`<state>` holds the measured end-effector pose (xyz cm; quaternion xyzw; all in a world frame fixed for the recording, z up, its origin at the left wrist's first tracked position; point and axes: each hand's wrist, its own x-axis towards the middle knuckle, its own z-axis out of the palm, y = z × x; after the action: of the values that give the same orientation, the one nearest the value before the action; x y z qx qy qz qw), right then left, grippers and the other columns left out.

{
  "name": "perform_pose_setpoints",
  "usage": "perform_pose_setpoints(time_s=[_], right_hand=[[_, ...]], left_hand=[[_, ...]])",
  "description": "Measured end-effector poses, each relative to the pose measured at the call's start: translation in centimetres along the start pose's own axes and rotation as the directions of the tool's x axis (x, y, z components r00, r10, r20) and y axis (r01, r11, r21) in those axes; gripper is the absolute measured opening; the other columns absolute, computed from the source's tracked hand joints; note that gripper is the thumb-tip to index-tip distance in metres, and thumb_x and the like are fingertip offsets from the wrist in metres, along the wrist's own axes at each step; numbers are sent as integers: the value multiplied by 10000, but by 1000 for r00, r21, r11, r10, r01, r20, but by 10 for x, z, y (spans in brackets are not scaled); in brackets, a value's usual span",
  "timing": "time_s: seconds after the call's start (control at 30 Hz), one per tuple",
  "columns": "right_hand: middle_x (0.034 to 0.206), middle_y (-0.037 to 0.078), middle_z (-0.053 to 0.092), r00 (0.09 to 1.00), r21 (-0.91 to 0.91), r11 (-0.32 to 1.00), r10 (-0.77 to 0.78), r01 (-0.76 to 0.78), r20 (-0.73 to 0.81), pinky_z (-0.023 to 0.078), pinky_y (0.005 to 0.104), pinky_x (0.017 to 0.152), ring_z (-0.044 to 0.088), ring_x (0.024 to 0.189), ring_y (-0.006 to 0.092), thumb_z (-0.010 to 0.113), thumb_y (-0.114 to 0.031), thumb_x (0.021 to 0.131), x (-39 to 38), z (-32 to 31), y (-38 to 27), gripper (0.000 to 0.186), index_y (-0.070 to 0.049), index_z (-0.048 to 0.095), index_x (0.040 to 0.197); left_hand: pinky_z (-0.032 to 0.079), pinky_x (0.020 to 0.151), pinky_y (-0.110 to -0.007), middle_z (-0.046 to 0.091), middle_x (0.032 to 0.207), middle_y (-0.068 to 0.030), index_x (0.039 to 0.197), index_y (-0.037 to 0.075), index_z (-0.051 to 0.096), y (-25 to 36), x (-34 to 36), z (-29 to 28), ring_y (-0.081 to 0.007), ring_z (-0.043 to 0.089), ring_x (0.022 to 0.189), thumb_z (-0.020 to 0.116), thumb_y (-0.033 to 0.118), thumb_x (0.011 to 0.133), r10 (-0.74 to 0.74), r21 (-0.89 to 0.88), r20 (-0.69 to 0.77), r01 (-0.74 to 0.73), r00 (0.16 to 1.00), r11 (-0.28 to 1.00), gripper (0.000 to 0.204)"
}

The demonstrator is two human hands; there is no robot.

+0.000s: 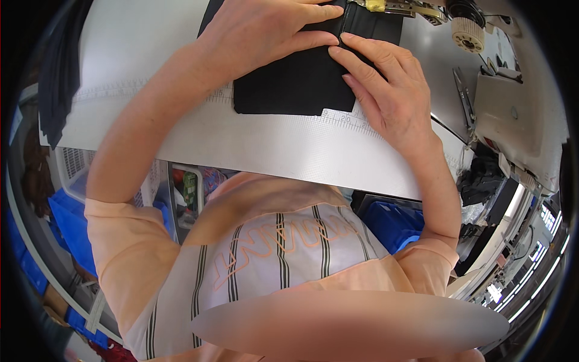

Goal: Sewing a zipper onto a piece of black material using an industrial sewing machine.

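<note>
A black fabric piece [289, 84] lies flat on the white sewing table at the top, with a dark zipper [344, 23] running along it toward the machine's needle area. My left hand [259, 30] rests on the fabric from the left, fingers stretched out, their tips beside the zipper. From the right, my right hand [392, 78] touches the cloth with its fingertips close to the zipper, the fingers extended and thumb apart. Just beyond the fingers is the metal presser foot part [377, 6] with a yellow piece on it. The fabric's far edge is cut off by the frame.
The sewing machine [518, 114] stands at right, with a cream dial [468, 35]. A metal scissors-like tool [463, 99] lies beside it. Printed ruler marks [362, 122] cross the tabletop [271, 145]. Dark cloth [60, 72] hangs at left; blue bins [72, 226] sit below.
</note>
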<state>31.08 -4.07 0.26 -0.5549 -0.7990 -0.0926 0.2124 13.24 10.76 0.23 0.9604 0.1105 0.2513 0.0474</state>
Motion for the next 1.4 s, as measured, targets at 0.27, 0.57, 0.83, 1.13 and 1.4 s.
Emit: perform_pose_setpoints(time_s=[0.27, 0.57, 0.83, 1.13, 1.4], right_hand=[[1199, -19, 623, 1000, 20, 1000, 20, -20, -14, 493, 359, 841, 592, 1025, 209, 754, -122, 735, 2, 1, 0, 386, -154, 680, 1113], [1129, -19, 665, 997, 51, 999, 21, -17, -79, 531, 319, 805, 622, 982, 196, 761, -113, 745, -1, 3, 4, 343, -115, 680, 1079], [1115, -15, 666, 993, 18, 999, -33, 35, -112, 539, 301, 718, 633, 957, 189, 702, -31, 642, -5, 5, -3, 393, -100, 706, 1028], [1119, -10, 670, 992, 33, 999, -4, 8, -125, 541, 306, 726, 634, 946, 189, 725, -32, 691, 0, 5, 1, 348, -95, 703, 1032], [1123, -15, 668, 992, 28, 999, -18, 21, -121, 543, 301, 738, 632, 944, 184, 749, -65, 696, 3, 5, 7, 340, -112, 703, 1030]], left_hand=[[426, 855, -404, 655, 1202, -17, 1118, 95, 681, -3, -2, 1, -175, 582, 1012, 702, 323, 822, 95, 36, 26, -96, 995, 995, 374], [255, 1092, -537, 636, 1267, 49, 1142, 161, 696, 18, -30, -5, -157, 583, 1082, 725, 338, 812, 2, 22, 42, -3, 999, 1000, 376], [225, 1107, -525, 597, 1311, 60, 1146, 181, 691, 19, -32, -12, -162, 552, 1128, 716, 399, 797, 68, 2, 69, -68, 995, 998, 413], [228, 1105, -545, 563, 1353, 42, 1187, 176, 669, 18, -28, -12, -195, 530, 1156, 691, 402, 818, 20, -36, 123, -16, 992, 999, 433], [250, 1088, -577, 576, 1346, 42, 1179, 168, 670, 13, -21, -14, -193, 556, 1173, 694, 388, 820, 22, -32, 133, -18, 991, 999, 422]])
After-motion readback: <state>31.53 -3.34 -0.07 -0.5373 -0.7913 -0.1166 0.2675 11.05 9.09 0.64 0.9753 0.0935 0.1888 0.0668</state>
